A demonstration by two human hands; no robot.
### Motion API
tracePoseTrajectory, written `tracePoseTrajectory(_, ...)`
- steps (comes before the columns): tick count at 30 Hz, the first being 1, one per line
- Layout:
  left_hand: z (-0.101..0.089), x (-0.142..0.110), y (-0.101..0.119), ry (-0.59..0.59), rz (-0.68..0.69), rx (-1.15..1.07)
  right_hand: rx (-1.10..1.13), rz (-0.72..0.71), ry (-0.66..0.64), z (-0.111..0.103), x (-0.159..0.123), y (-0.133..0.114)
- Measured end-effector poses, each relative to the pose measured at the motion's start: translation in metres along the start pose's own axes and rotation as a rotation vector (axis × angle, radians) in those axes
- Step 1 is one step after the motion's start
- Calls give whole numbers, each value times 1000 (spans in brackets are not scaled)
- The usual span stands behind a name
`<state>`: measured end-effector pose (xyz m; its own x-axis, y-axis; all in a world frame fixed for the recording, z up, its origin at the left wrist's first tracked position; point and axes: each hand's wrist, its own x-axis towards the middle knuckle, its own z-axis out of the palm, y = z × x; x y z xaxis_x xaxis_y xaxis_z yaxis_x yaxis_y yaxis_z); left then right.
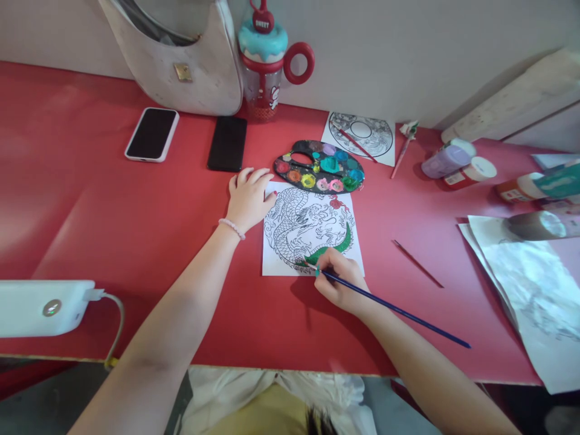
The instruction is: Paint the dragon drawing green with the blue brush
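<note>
A white sheet with a dragon line drawing [290,232] lies flat in front of me. Part of the dragon is painted green, and a small patch near its top right is red. Held in my right hand [342,281] is a paintbrush [399,311] with a long dark blue handle; its tip meets the lower edge of the green area. My left hand [248,196] rests with fingers spread at the sheet's upper left edge, its thumb over the paper. Just above the sheet sits a black paint palette [312,162] with several colours in its wells.
A black phone [227,144], white-cased phone [152,134], handbag [194,72] and cup [263,78] stand or lie at the back left. Paint bottles [448,158], papers [525,302] and a thin brush [417,263] are rightward. A power bank [45,308] lies at left.
</note>
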<state>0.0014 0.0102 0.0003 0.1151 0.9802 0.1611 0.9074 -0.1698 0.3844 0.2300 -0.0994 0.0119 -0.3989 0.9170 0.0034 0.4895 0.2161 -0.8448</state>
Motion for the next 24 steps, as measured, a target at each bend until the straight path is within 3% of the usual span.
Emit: tracePoseTrajectory(24, 0, 0, 0, -2, -7, -8, -21, 30, -11, -1, 1, -2)
